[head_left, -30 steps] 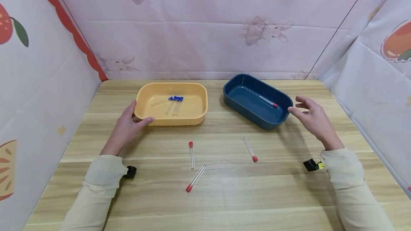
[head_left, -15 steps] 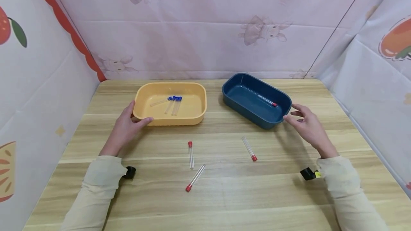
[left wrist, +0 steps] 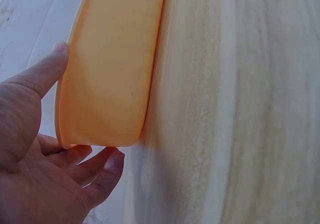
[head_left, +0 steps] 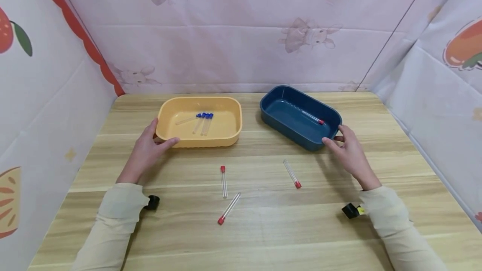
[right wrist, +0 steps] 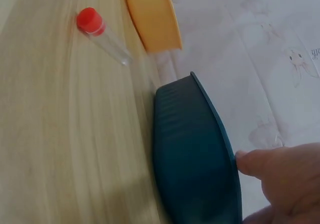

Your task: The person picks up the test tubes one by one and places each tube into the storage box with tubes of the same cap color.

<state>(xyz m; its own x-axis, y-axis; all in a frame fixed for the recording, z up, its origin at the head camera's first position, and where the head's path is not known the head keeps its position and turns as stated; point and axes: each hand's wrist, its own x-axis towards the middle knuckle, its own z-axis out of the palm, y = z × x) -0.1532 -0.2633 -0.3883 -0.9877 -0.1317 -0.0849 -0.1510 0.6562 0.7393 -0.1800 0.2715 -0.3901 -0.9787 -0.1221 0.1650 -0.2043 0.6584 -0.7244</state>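
At the left corner of a yellow plastic tray (head_left: 203, 142), my left hand (head_left: 144, 152) holds the rim. In the left wrist view its thumb is on the rim and its fingers bend round the end wall. My right hand (head_left: 350, 154) grips the near right corner of a dark blue tray (head_left: 284, 129); the right wrist view has the thumb (right wrist: 255, 163) on that rim, the other fingers mostly hidden. Several blue-capped clear tubes (head_left: 207, 116) lie in the yellow tray. One red-capped tube (head_left: 321, 121) is inside the blue tray, which sits turned at an angle.
Three more red-capped tubes lie on the wooden table (head_left: 263, 237): one tube (head_left: 224, 182) and a slanted tube (head_left: 229, 209) left of centre, another tube (head_left: 292, 174) before the blue tray. A printed fabric wall (head_left: 241, 62) rises behind the trays.
My right hand has come left and inward from beside the blue tray's right end, and now grips its corner. The left hand and the loose tubes stay put.
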